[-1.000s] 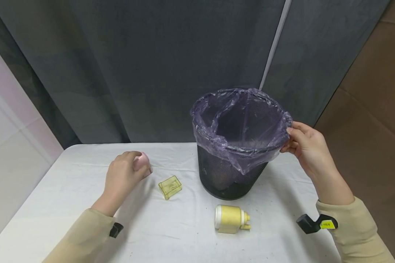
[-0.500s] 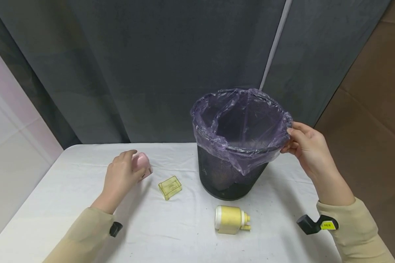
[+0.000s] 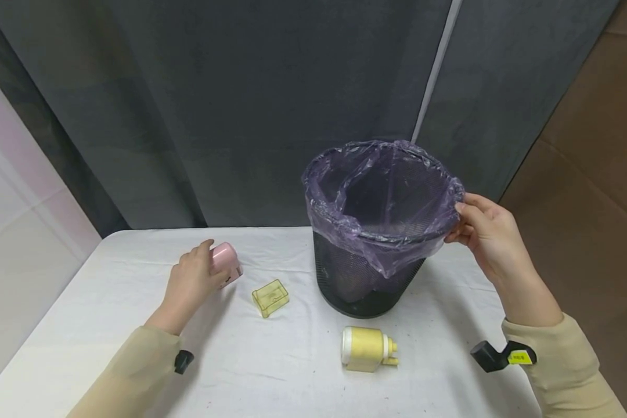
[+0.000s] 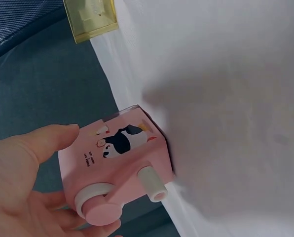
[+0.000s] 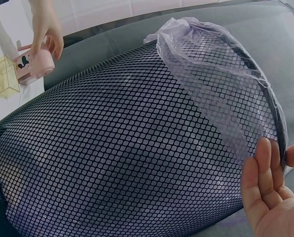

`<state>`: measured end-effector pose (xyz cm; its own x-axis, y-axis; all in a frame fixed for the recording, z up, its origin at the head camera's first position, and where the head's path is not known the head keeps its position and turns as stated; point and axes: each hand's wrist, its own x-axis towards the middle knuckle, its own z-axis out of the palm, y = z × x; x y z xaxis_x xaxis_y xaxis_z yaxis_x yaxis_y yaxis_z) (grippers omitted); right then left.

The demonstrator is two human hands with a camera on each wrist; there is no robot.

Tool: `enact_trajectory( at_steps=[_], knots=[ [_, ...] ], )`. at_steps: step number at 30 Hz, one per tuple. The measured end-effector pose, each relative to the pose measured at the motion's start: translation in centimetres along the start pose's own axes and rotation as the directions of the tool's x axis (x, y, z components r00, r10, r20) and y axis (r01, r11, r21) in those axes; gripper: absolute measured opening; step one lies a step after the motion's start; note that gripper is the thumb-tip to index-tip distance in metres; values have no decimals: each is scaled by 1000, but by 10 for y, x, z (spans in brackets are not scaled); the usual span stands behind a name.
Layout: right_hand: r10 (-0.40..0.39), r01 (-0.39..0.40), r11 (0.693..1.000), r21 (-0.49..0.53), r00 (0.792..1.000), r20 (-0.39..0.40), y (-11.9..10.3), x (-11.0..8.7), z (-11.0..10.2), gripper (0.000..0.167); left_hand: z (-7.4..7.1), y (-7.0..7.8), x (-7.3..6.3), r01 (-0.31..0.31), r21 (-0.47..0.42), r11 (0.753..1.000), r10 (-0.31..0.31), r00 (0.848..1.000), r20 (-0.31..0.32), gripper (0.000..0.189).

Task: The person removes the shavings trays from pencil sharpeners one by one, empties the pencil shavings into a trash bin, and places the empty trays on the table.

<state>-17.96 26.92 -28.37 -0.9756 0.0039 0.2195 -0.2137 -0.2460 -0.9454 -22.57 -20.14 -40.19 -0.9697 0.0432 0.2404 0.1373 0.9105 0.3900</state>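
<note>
My left hand [image 3: 188,284] holds a pink hand-crank pencil sharpener [image 4: 122,153] between thumb and fingers, at the left of the table. A penguin print, a white-ringed knob and a crank with a white handle show on it in the left wrist view. With thumb and fingers, my right hand [image 3: 491,235] pinches the right rim of a black mesh wastebasket [image 3: 339,270], over its purple plastic liner [image 3: 334,223]. A clear yellow shavings drawer [image 3: 270,298] lies between the sharpener and the basket. Nearer me, a yellow pencil sharpener [image 3: 366,348] lies in front of the basket.
A white cloth covers the table [image 3: 271,360]. Behind it hangs a dark grey curtain [image 3: 251,116], with a white panel [image 3: 26,191] at left and a brown surface [image 3: 595,174] at right.
My left fingers have shifted slightly left, and more of the pink sharpener shows. My right hand and the basket have stayed still.
</note>
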Motion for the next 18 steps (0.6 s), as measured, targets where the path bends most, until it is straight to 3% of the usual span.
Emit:
enact_trajectory(
  at_steps=[11, 18],
  knots=[
    [1, -1, 1000, 4, 1000, -2, 0, 1, 0, 14, 4, -6, 7, 59, -13, 998, -57, 995, 84, 68],
    [2, -2, 1000, -7, 1000, -4, 0, 1, 0, 14, 6, -12, 8, 55, -53, 997, -49, 994, 98, 63]
  ],
)
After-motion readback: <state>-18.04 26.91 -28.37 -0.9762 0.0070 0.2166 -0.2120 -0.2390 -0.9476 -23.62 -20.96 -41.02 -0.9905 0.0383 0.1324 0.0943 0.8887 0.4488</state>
